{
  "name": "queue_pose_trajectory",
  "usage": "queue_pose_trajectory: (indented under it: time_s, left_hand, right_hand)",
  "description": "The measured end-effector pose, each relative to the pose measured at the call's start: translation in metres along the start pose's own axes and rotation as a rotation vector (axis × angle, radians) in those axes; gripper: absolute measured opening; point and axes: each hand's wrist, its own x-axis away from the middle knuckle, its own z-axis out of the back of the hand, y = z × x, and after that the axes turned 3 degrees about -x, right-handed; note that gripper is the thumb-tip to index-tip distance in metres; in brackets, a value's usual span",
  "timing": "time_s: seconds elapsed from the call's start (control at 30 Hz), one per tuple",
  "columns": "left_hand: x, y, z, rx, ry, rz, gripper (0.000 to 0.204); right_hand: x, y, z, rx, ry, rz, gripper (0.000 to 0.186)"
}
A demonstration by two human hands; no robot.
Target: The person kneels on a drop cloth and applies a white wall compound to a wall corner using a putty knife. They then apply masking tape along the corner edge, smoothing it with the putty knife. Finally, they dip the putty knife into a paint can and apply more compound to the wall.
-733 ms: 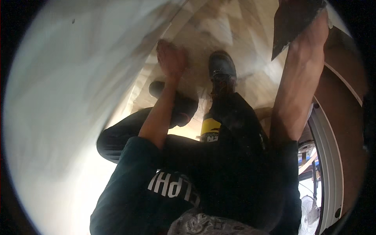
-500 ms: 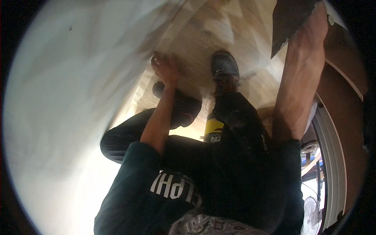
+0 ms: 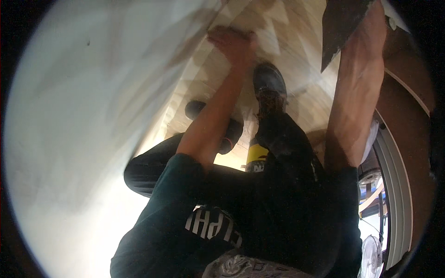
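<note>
The left hand (image 3: 234, 44) reaches to the far part of the pale floor (image 3: 264, 44), close to the foot of the white wall (image 3: 92, 102) on the left; its fingers look stretched out and apart, the thumb side to the right, and it is too blurred to tell whether the palm touches the floor. The right arm (image 3: 354, 92) stretches up the right side to the far edge, where the right hand (image 3: 377, 13) is mostly out of sight, so I cannot tell whether it is gripping anything. A dark flat piece (image 3: 340, 32) with a rough slanting edge lies across that wrist at the far right, its pointed corner toward the near side. Both legs, in dark trousers (image 3: 287, 139), are bent beneath the body, and a dark shoe (image 3: 270, 79) stands on the floor just nearer than the left hand. A yellow and dark container (image 3: 257, 154) shows between the legs. On the right are a brown panel (image 3: 403, 102), a white frame (image 3: 394, 171) and, at the near right, a fan (image 3: 371, 257).
</note>
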Motion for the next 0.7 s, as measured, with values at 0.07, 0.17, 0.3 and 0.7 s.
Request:
queue_pose_trajectory:
  time_s: [0.07, 0.17, 0.3, 0.7]
  left_hand:
    - [-0.004, 0.016, -0.001, 0.042, -0.009, -0.004, 0.107]
    - [-0.003, 0.027, 0.002, 0.205, 0.048, -0.038, 0.104]
    - [0.002, 0.011, 0.01, 0.271, 0.103, -0.3, 0.101]
    - [-0.024, 0.059, 0.042, 0.419, -0.036, -0.38, 0.098]
  right_hand:
    - [-0.002, 0.001, 0.001, 0.004, 0.005, -0.005, 0.029]
    - [-0.003, 0.0, 0.003, 0.007, 0.01, -0.006, 0.028]
    - [-0.002, 0.0, 0.004, 0.009, -0.017, -0.012, 0.028]
    - [-0.014, 0.024, 0.029, -0.094, 0.031, -0.097, 0.023]
